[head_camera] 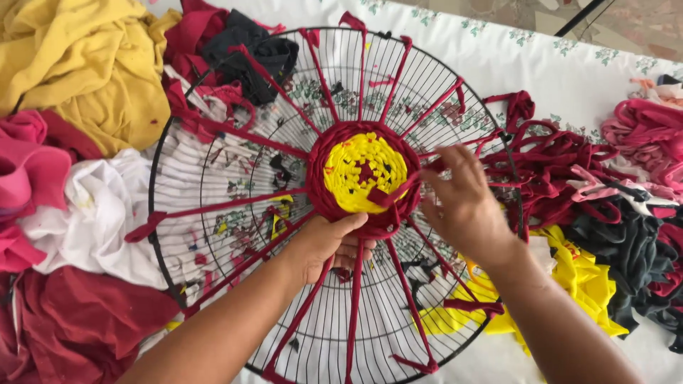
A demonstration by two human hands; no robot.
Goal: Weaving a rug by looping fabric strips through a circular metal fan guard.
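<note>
A round black wire fan guard (213, 153) lies flat, with dark red fabric strips stretched from its hub to its rim like spokes. At the hub sits a woven disc (364, 171), yellow in the middle with a dark red ring around it. My left hand (329, 245) grips the near edge of the red ring, thumb on top. My right hand (464, 203) pinches a dark red fabric strip (398, 193) at the ring's right edge; the strip trails off right toward a heap of red strips (562, 171).
Heaps of cloth surround the guard: yellow (85, 64), pink and white (99, 206) on the left, dark red (78, 327) at the near left, black (249, 50) at the back. Right side holds yellow (583, 284), dark grey (633, 256) and pink (647, 135) strips on a white flowered cloth (541, 64).
</note>
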